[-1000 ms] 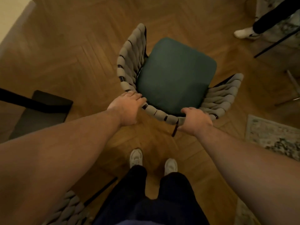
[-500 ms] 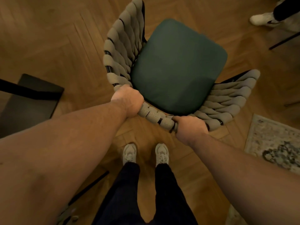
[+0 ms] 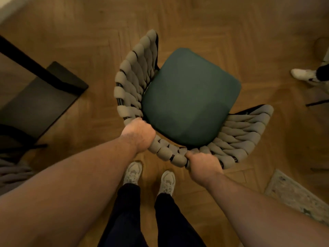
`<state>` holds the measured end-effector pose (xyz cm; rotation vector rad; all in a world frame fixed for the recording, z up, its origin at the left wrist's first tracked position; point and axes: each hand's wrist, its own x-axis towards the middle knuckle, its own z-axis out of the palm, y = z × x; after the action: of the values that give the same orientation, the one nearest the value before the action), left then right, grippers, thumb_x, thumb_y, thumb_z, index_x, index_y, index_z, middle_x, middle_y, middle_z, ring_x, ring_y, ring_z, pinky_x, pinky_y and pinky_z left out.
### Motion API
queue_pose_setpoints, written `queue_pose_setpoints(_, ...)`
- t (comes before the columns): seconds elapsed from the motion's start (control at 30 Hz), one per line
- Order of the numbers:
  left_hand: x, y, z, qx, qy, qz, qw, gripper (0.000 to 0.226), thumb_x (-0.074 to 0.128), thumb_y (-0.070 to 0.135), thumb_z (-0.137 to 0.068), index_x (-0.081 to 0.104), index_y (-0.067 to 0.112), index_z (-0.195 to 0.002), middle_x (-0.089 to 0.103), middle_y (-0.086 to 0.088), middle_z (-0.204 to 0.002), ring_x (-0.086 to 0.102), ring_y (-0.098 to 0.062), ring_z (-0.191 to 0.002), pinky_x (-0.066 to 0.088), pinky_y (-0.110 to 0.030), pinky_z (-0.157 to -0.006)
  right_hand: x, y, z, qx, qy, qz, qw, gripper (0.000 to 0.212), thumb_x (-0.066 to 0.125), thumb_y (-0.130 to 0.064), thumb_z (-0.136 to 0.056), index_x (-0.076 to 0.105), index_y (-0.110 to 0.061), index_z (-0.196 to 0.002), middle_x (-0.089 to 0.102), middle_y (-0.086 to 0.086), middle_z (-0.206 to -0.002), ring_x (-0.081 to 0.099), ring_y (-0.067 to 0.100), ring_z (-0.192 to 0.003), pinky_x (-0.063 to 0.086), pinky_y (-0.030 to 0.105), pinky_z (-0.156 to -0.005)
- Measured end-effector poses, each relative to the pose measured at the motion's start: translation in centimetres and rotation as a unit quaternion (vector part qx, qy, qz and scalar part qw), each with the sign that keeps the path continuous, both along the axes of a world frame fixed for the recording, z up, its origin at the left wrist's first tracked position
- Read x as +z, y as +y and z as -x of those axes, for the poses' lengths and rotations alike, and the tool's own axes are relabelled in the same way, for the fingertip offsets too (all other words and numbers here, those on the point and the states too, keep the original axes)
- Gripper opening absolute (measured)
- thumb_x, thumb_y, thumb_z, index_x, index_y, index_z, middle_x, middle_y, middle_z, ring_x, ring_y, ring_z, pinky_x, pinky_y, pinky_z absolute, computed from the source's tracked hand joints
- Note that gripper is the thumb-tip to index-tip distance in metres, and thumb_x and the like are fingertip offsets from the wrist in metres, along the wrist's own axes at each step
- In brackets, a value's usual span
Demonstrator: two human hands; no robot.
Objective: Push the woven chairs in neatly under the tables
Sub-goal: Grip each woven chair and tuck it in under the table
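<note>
A woven chair (image 3: 132,82) with thick grey rope bands and a dark green seat cushion (image 3: 190,98) stands on the herringbone wood floor, seen from above. My left hand (image 3: 139,135) grips the top of its backrest at the left. My right hand (image 3: 203,166) grips the backrest top at the right. Both sets of fingers are curled round the woven rim. The chair legs are hidden under the seat.
A dark table leg and base plate (image 3: 53,86) lie at the left, with part of another woven chair (image 3: 12,168) below them. Another person's white shoe (image 3: 302,73) is at the right edge. A patterned rug (image 3: 299,195) fills the lower right. My own feet (image 3: 149,175) stand behind the chair.
Both hands went from resting on the backrest to gripping it. The chair has turned slightly and sits a little further from me than half a second ago.
</note>
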<state>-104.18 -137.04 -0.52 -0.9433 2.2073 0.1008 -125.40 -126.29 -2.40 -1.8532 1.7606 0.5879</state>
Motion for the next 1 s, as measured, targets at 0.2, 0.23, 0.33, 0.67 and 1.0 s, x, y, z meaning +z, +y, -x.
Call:
queue_pose_setpoints(0.2,-0.4,4.8,-4.5,0.123,0.013,-0.035,0.992,0.008,0.062,0.023,-0.104,0.069,0.022,-0.107,0.071,0.0,-0.108,0.06,-0.019,-0.091,0.05,-0.038,-0.089,-0.1,-0.4,-2.0,0.118,-0.005,-0.012,0.993,0.035,0.052,-0.016,-0.103,0.06,-0.035,-0.132,0.072,-0.003,-0.114,0.069,0.025,-0.106,0.059,0.042,-0.086)
queue_pose_setpoints(0.23,-0.5,5.6,-5.3,0.135,0.012,-0.035,0.99,0.008,0.062,0.023,-0.104,0.069,0.022,-0.109,0.07,0.0,-0.108,0.06,-0.019,-0.093,0.049,-0.038,-0.09,-0.2,-0.6,-2.5,0.136,-0.006,-0.009,0.991,0.034,0.051,-0.016,-0.104,0.061,-0.035,-0.131,0.071,-0.003,-0.114,0.069,0.025,-0.106,0.058,0.042,-0.086)
queue_pose_setpoints(0.33,-0.9,7.7,-8.0,0.17,0.013,-0.023,0.985,0.012,0.061,0.023,-0.105,0.069,0.023,-0.115,0.069,0.0,-0.11,0.064,-0.021,-0.103,0.049,-0.041,-0.095,-0.3,-1.3,-4.5,0.191,-0.007,-0.007,0.982,0.032,0.051,-0.016,-0.103,0.062,-0.035,-0.126,0.072,-0.003,-0.113,0.069,0.025,-0.105,0.058,0.042,-0.086)
queue_pose_setpoints(0.67,-2.1,13.6,-15.6,0.329,0.044,-0.04,0.942,0.012,0.06,0.031,-0.105,0.07,0.027,-0.11,0.07,0.0,-0.107,0.065,-0.021,-0.101,0.052,-0.045,-0.102,-0.2,-2.9,-11.4,0.34,0.018,-0.015,0.94,0.043,0.049,-0.014,-0.1,0.062,-0.039,-0.133,0.073,-0.004,-0.121,0.07,0.023,-0.108,0.059,0.043,-0.09)
queue_pose_setpoints(1.0,-0.9,17.8,-20.9,0.402,0.087,-0.083,0.908,0.017,0.061,0.038,-0.101,0.071,0.025,-0.108,0.067,0.002,-0.094,0.063,-0.019,-0.088,0.054,-0.039,-0.086,-0.3,-3.2,-17.0,0.436,0.022,-0.028,0.899,0.053,0.05,-0.015,-0.1,0.056,-0.042,-0.146,0.068,-0.006,-0.133,0.065,0.022,-0.12,0.053,0.043,-0.101)
